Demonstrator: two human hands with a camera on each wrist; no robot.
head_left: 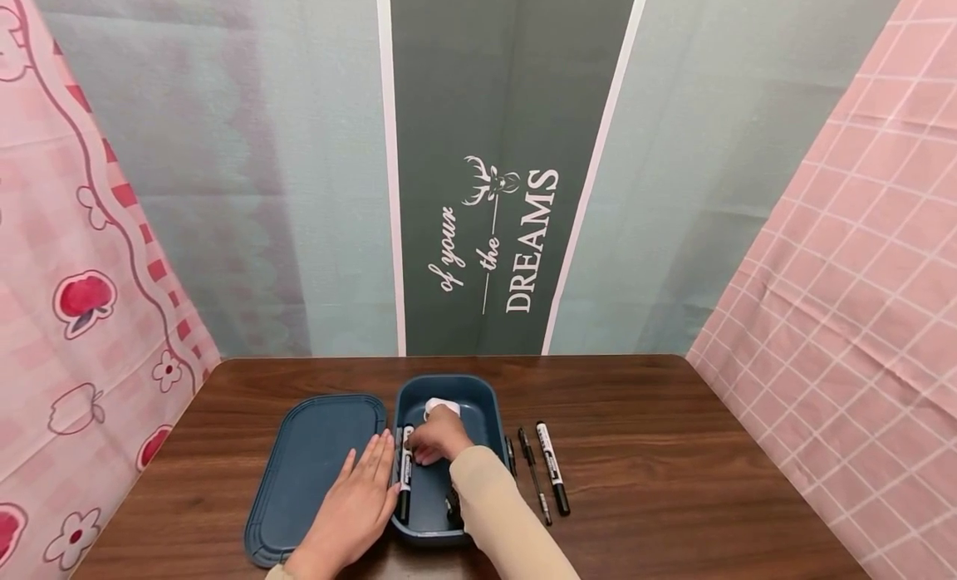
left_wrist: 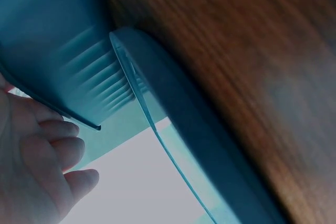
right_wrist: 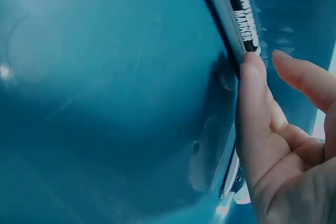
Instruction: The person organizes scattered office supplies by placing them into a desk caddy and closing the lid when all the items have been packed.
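A blue rectangular box stands uncovered on the table. Inside, a black-and-white marker lies along the left wall. My right hand reaches into the box; in the right wrist view its index fingertip touches the marker's barrel, thumb held apart. Beyond that hand sits a white object, partly hidden, its kind unclear. A dark item near the box's front right is mostly covered by the right sleeve. My left hand rests against the box's left side, fingers straight; the left wrist view shows its fingers at the rim.
The blue lid lies flat left of the box. To the box's right are another black-and-white marker, a slim black pen and a dark pen close to the wall. A curtain hangs behind the wooden table.
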